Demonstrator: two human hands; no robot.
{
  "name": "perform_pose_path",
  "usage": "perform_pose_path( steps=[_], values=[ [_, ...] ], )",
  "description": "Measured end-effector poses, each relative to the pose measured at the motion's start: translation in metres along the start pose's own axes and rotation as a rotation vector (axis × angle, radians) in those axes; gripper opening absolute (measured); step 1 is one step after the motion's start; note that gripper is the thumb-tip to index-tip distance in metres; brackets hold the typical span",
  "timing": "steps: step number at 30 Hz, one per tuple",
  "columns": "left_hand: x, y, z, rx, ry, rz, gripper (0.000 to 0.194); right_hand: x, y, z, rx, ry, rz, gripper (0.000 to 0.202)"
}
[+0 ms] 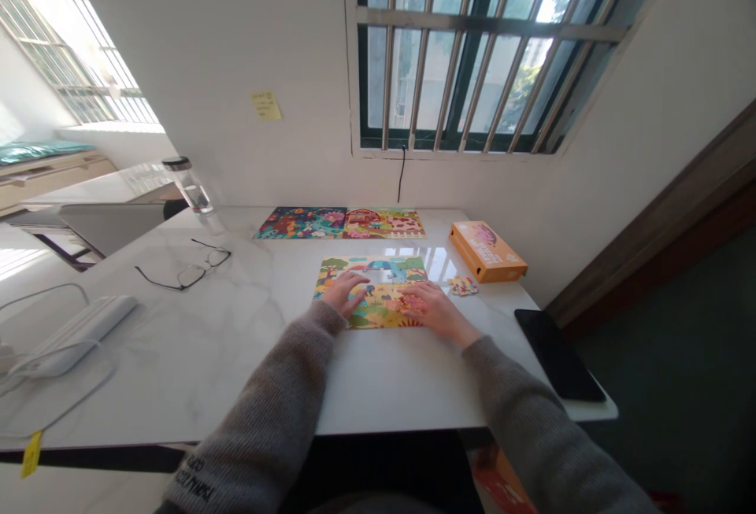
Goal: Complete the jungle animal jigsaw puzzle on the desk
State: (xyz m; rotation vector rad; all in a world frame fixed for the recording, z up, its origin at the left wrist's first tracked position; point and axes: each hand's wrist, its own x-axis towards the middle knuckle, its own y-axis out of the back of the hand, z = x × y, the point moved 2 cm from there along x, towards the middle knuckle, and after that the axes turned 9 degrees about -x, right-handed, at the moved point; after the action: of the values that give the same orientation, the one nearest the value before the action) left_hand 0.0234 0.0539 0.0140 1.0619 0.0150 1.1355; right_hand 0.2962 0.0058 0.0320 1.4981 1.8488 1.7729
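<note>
Sleeves of grey knit enter from the near edge and lead to two bare hands resting on a white marble-patterned table (194,356). The left hand (347,293) lies palm down on the left part of a colourful jigsaw puzzle (373,290), fingers loosely spread and flat against the pieces, gripping nothing. The right hand (434,308) lies palm down on the right part of the same puzzle, fingers extended and slightly apart, pressing on the surface rather than holding a piece. The puzzle sits flat near the middle of the table, directly in front of the person, with a pale unfilled gap visible between the two hands.

Just right of the puzzle, a small cluster of loose puzzle pieces (462,286) lies on the tabletop, near the right hand but not touching it. At the near right corner of the table lies a flat black tablet (558,354). On the near left side, a white elongated device (74,334) with a cable rests on the table.

Farther left of the puzzle, a pair of black-framed glasses (186,268) lies unfolded. Right of the puzzle and slightly beyond it stands an orange box (487,251), set at an angle. Beyond the puzzle, two finished puzzle boards (342,223) lie side by side, touching. At the far left stands a clear water bottle (190,187). Behind the table rises a white wall bearing a yellow sticky note (266,105) and a barred window (472,42).
</note>
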Motion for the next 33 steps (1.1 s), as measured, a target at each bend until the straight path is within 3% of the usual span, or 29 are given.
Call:
perform_pose_path(
  steps=[4,8,15,20,24,33],
  values=[
    [-0.020,0.031,-0.043,0.123,0.174,0.110,0.032,0.023,-0.009,-0.006,-0.060,0.055,-0.045,0.035],
    [-0.032,0.043,-0.067,0.155,0.255,0.090,0.033,0.052,-0.026,-0.019,-0.105,0.079,-0.072,0.035],
    [-0.033,0.039,-0.068,0.167,0.281,0.099,0.033,0.095,-0.060,-0.046,-0.302,0.025,-0.144,0.031],
    [-0.033,0.036,-0.071,0.180,0.287,0.090,0.033,0.114,-0.071,-0.055,-0.347,0.026,-0.222,0.030],
    [-0.033,0.035,-0.075,0.212,0.284,0.106,0.035,0.122,-0.080,-0.054,-0.381,0.026,-0.255,0.026],
    [-0.036,0.033,-0.068,0.229,0.308,-0.013,0.040,0.124,-0.089,-0.049,-0.345,0.049,-0.261,0.027]
  ],
)
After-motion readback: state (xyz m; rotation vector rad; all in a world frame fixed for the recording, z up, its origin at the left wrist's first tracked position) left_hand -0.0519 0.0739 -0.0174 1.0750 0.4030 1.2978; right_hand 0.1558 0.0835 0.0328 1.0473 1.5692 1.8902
